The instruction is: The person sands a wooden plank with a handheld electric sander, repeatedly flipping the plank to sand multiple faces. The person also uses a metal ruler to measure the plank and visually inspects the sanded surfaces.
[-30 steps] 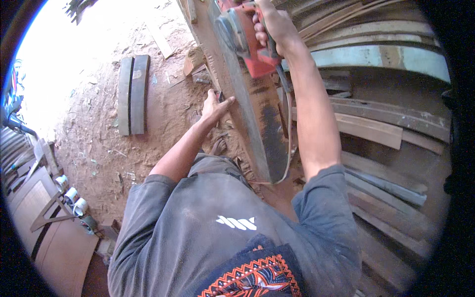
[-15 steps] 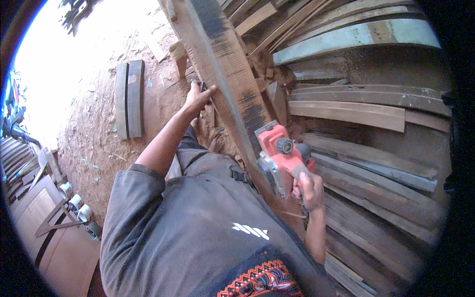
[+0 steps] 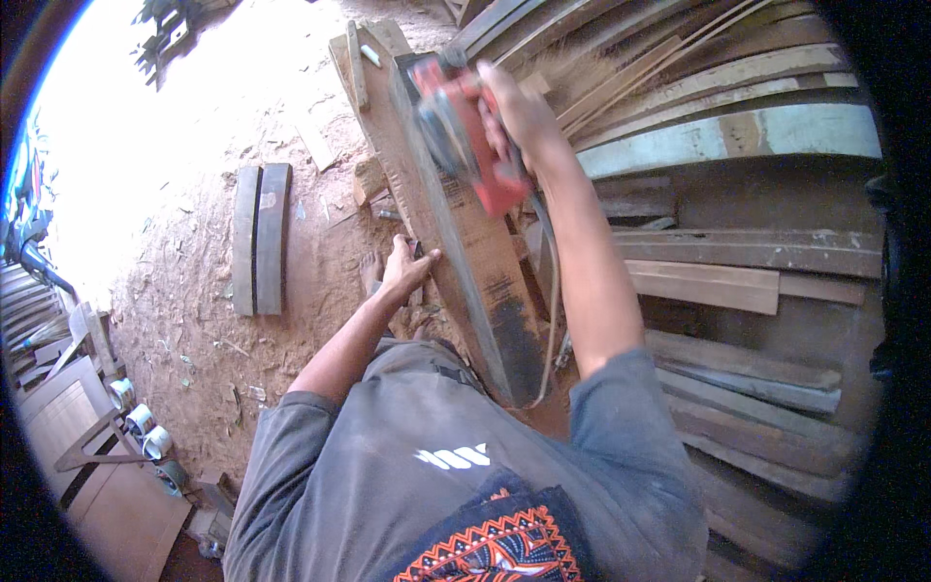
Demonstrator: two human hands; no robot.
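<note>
My right hand grips the handle of a red electric hand planer, blurred by motion. The planer is over the far end of a thick wooden plank, whose upper face has dark, unplaned patches and lighter brown wood. My right arm stretches far forward. Close to the plank's left side, my left hand is closed around a small dark thing, too hidden to name. The planer's cord runs back from it along the plank's right side.
Stacked boards fill the right side, one painted pale blue. Two dark planks lie on the dusty ground at left. A wood block is beside the workpiece. Cans and panels stand at lower left.
The planer in my right hand has moved from the plank's near end to its far end. My right arm has stretched forward. My left hand stays beside the plank.
</note>
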